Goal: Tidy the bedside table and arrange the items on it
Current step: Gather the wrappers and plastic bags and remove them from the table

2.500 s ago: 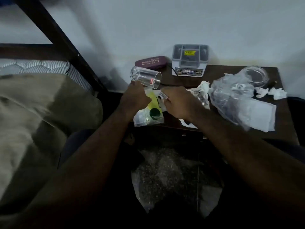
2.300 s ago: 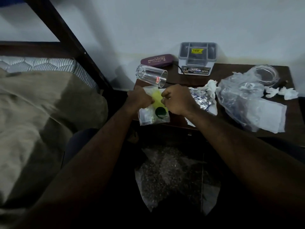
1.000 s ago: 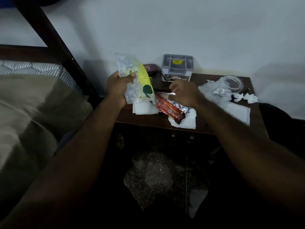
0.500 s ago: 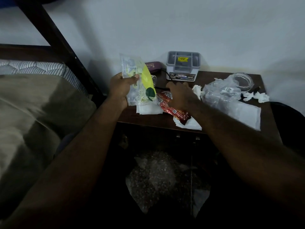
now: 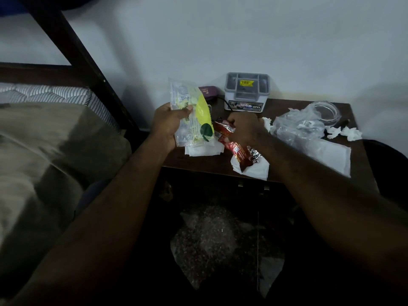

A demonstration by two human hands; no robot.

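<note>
Bed: I see the mattress and blanket (image 5: 44, 146) at far left, just beside the table and outside my work.
Left hand: my left hand (image 5: 167, 124) grasps the clear-and-yellow packet (image 5: 192, 115), thumb across its face, held upright and lifted off the bedside table (image 5: 198, 160). I judge it is raised so the surface under it is free to sort.
White tissue: a flat white tissue (image 5: 203, 149) lies on the table directly below the packet.
Spectacle case: a maroon spectacle case (image 5: 208, 92) sits at the back by the wall, partly hidden behind the packet.
Red wrapper: a crumpled red foil wrapper (image 5: 238, 149) lies across another tissue near the front edge.
Right hand: my right hand (image 5: 245, 129) is closed over the wrapper's upper end; I judge it is gathering it as rubbish.
Grey organiser: a grey organiser box (image 5: 247, 91) stands against the wall, empty compartments facing up.
Plastic bag: a crumpled clear plastic bag (image 5: 309, 133) sprawls at right.
Glass dish: a clear glass dish (image 5: 326, 110) sits at the far corner, with tissue scraps (image 5: 346, 133) just beside it.
</note>
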